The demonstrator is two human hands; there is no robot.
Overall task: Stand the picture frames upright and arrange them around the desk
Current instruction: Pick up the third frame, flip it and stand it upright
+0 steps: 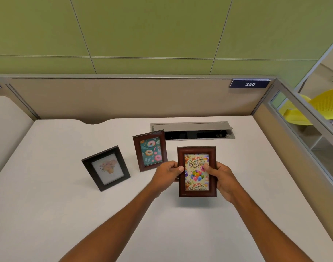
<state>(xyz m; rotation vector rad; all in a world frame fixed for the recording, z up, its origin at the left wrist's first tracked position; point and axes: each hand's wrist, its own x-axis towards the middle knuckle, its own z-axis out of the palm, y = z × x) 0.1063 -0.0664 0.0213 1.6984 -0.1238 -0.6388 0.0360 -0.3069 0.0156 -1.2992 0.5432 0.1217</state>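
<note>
Head view: left hand (166,173) and right hand (221,176) grip the birthday frame (197,172) — upright, picture facing the camera.

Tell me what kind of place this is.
Most likely an office cubicle: a white desk with beige partition walls, a numbered plate reading 250, and a cable hatch set into the desktop.
</note>
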